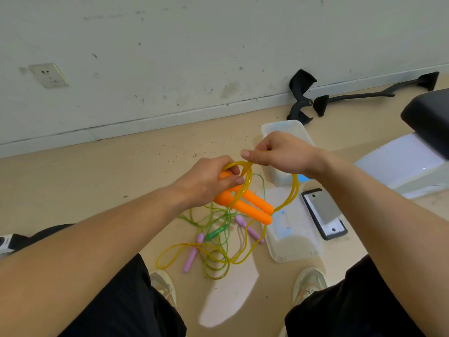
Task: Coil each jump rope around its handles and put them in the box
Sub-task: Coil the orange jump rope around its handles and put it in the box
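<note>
Jump rope, yellow cord (294, 190), orange handles (255, 206): above the floor (109, 181), left hand (206, 183) fingers gripping both handles, right hand (284, 154) pinching a loop. Likely light, springy, slick; hold at handles, cord taut.

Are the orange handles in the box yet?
No: the left hand holds both orange handles above the floor while the right hand pinches their yellow rope; the box sits beyond.
</note>
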`<state>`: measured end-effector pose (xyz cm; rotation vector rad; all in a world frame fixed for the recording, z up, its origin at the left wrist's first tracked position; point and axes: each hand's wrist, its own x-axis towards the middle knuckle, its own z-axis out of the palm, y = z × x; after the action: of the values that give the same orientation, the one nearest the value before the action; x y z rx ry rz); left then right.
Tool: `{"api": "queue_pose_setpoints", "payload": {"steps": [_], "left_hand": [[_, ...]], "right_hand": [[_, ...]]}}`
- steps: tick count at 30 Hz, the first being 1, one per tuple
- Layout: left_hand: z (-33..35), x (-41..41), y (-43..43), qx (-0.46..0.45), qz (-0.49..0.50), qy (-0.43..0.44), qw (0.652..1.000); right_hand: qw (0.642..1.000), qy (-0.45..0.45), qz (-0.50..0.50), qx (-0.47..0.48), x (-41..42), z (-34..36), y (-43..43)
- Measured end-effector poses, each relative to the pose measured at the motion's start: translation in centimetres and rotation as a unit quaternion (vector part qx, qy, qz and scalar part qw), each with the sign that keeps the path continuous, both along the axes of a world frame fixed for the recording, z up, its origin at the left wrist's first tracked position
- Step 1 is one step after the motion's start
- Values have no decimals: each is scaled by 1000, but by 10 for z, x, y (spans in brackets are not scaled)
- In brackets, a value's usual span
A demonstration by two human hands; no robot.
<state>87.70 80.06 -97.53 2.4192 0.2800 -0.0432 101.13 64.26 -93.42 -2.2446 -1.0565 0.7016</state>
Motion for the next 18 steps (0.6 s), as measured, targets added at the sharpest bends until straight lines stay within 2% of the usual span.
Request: {"api": "queue_pose_setpoints", "payload": {"steps": [5,9,13,18], "left_hand": [[10,1,6,-22,11,-23,999],[6,6,13,-1,73,-9,997],[10,7,18,1,80,-4,997],[19,6,14,-118,61,-34,991]], "right_hand": [[993,55,-67,84,-6,3,1],[995,24,5,95,-23,6,6],[995,-29,43,83,-43,2,11],[986,-49,-29,154,-35,4,7]]}}
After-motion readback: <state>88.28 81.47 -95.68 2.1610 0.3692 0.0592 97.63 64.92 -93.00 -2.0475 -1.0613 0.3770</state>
